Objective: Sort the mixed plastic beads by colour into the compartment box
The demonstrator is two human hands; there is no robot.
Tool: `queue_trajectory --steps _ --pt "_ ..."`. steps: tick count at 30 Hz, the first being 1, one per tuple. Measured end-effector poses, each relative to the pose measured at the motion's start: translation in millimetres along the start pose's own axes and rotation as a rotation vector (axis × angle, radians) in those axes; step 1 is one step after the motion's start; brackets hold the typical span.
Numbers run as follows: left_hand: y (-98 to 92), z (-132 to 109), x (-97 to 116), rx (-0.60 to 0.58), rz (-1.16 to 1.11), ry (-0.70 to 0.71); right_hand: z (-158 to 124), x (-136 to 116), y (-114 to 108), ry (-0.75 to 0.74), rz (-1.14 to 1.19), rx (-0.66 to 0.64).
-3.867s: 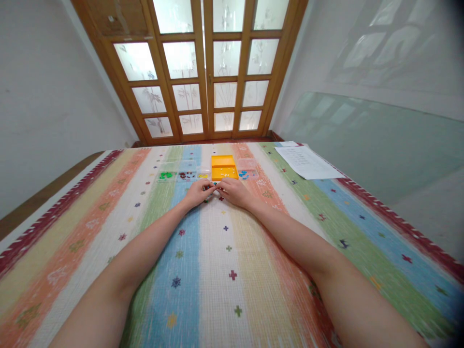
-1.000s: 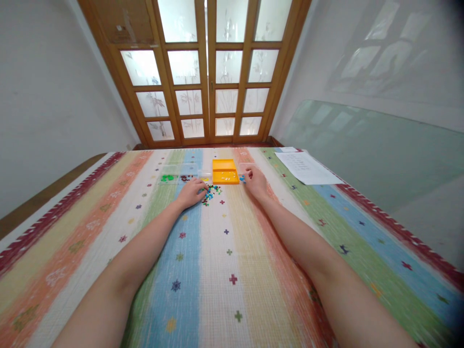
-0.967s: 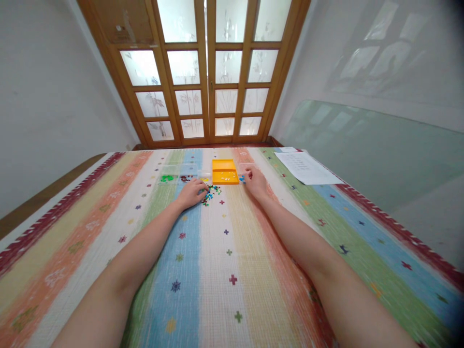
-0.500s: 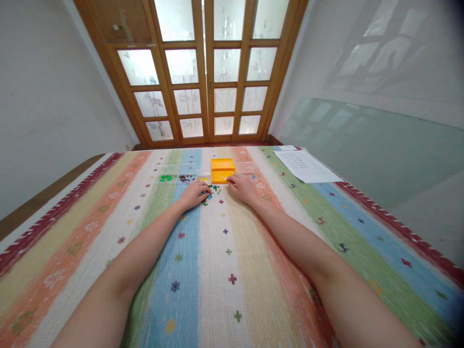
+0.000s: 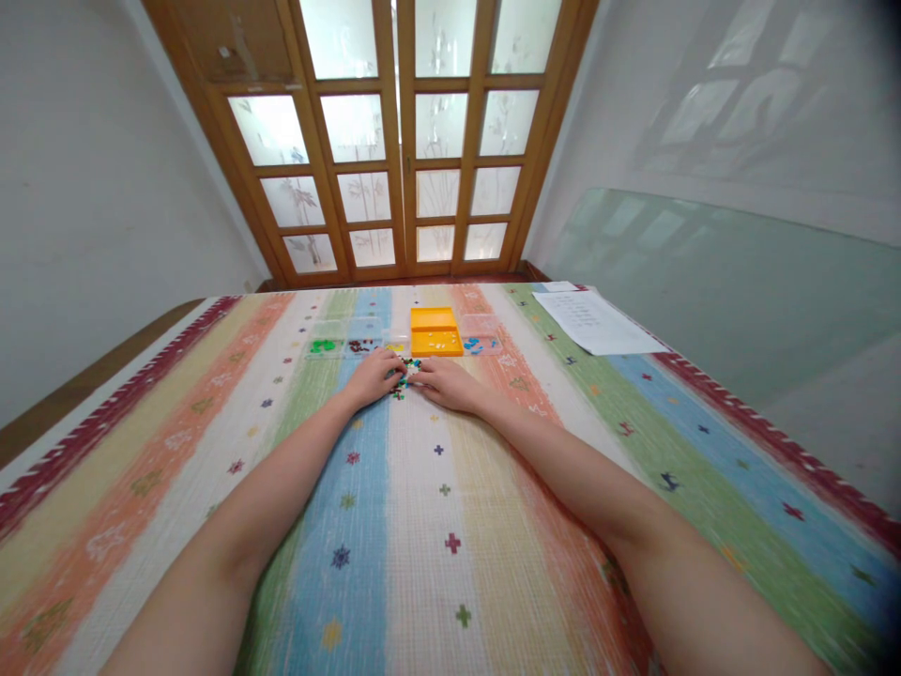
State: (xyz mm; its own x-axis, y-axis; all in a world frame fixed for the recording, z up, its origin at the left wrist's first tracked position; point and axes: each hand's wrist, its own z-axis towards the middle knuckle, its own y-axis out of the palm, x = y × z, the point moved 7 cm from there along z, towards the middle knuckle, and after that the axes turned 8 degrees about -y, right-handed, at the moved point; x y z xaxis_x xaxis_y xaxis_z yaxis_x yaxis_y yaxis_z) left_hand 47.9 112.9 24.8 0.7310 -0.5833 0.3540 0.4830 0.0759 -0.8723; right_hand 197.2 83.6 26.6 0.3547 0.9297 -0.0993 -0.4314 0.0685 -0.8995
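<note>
Head view: both arms stretch forward, left hand (image 5: 373, 376) and right hand (image 5: 441, 383) palms-down, fingertips nearly meeting over the bead pile (image 5: 402, 382) near the far edge of the tabletop (image 5: 450, 488) — fingers curled, perhaps pinching; what they grip is unclear.

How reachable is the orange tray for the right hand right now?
Probably yes, easily: the right hand rests on the cloth just short of the orange tray, and nothing stands between them.

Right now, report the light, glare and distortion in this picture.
Head view: frosted door panes glare white; the glass sheet mirrors them; wide lens splays the door frame and stretches the forearms; beads between left hand and right hand are too small to resolve.
</note>
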Motion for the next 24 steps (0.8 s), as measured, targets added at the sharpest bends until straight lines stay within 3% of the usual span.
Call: queue_trajectory --steps 5,12,24 --pt "-5.4 -2.1 3.7 0.033 -0.011 0.007 -1.0 1.9 1.0 0.006 0.013 0.004" --pt "-3.2 -5.5 16.2 -0.045 -0.018 0.081 -0.3 4.7 0.9 0.030 0.046 0.028" --pt "-0.6 -2.3 10.4 -0.076 -0.159 0.044 -6.4 19.3 -0.5 0.143 0.106 0.073"
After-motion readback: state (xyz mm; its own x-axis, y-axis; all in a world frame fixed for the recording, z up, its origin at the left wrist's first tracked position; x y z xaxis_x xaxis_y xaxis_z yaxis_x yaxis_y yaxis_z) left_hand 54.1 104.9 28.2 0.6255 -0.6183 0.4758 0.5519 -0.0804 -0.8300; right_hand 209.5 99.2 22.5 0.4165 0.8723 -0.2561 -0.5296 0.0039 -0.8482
